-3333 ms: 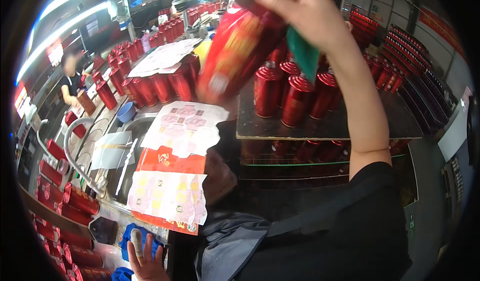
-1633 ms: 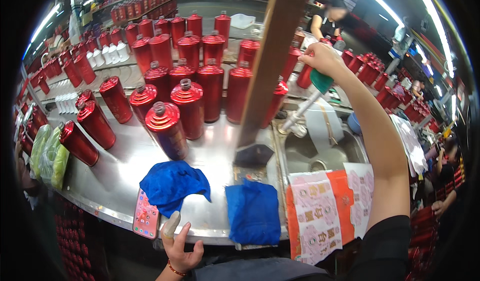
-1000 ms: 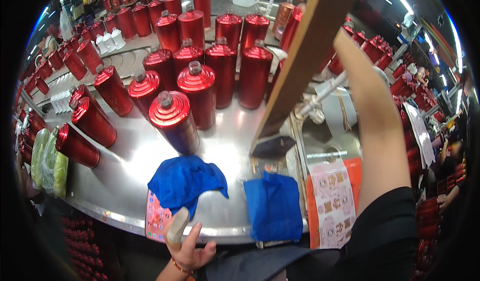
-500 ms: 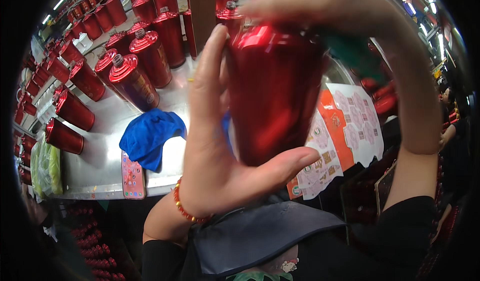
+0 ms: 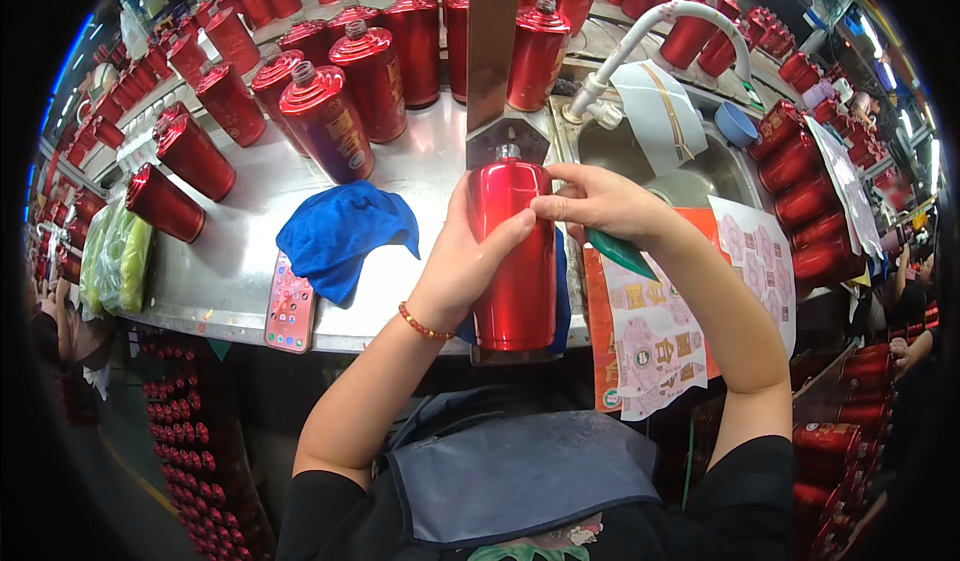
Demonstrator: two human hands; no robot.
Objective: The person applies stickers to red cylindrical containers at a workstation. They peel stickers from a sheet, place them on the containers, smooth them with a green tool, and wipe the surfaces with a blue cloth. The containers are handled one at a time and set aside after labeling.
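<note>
A glossy red bottle (image 5: 515, 291) with a bare clear neck stands upright in front of me, at the table's near edge. My left hand (image 5: 470, 246) wraps its left side, thumb across the front. At its upper right, my right hand (image 5: 600, 201) touches the bottle with thumb and fingers. Tucked in that same hand is a flat green piece (image 5: 622, 253), which looks like a plastic scraper; its far end is hidden. Under the right forearm lie printed label sheets (image 5: 655, 336), pink and gold on white, over an orange-red sheet (image 5: 605, 361).
A blue cloth (image 5: 345, 236) partly covers a phone (image 5: 290, 306) on the metal table (image 5: 230, 261). More red bottles (image 5: 330, 126) stand behind. A brown post (image 5: 495, 46) rises mid-table. Right of it are a sink (image 5: 725, 176) and white faucet (image 5: 650, 26).
The bottle has come down from close in front of me to the table edge, now upright. My left hand has closed around it, and the right hand has lowered to its upper side.
</note>
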